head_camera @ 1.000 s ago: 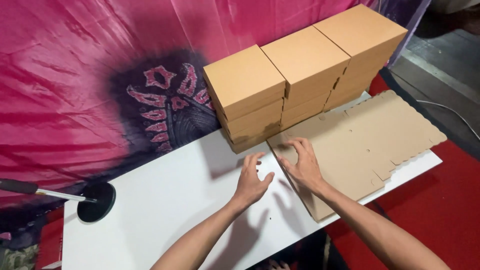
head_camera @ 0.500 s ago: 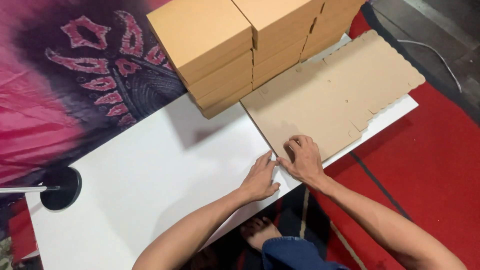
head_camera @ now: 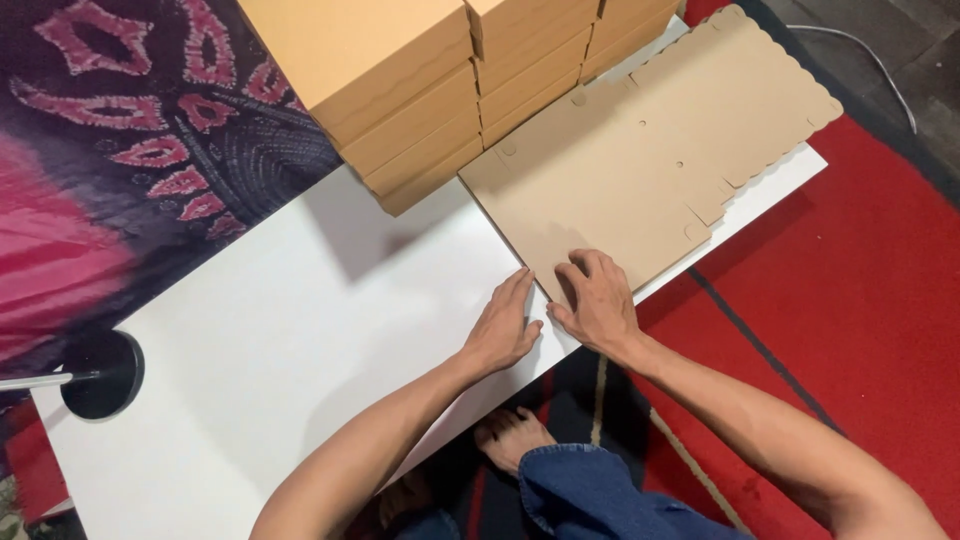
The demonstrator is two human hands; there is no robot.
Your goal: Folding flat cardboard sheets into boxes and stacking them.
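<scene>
A flat, die-cut cardboard sheet (head_camera: 640,170) with a scalloped edge is seen lying on the white bench (head_camera: 300,330), reaching from the middle of the view out toward 2 o'clock, where its far corner overhangs the bench edge. The right hand (head_camera: 595,300) is laid on the sheet's near corner, fingers bent and pressed down onto the cardboard, the thumb at the bench edge. The left hand (head_camera: 505,325) is placed flat on the bench just at 9 o'clock of that corner, fingers together and extended, the fingertips apparently touching the sheet's edge, though contact cannot be told for certain from this angle. Neither hand is closed around anything; the two are held close side by side, thumbs nearly meeting.

Stacks of closed brown cardboard boxes (head_camera: 420,90) are set at 12 o'clock, their lower edge just beside the sheet's far side. A round black stand base (head_camera: 100,375) with a thin rod is seen at 9 o'clock on the bench corner. A pink and purple patterned cloth (head_camera: 130,170) is spread at 10 o'clock, and a red carpet (head_camera: 860,300) lies at 3 o'clock. A bare foot (head_camera: 510,435) and blue denim (head_camera: 590,495) are visible at 6 o'clock.
</scene>
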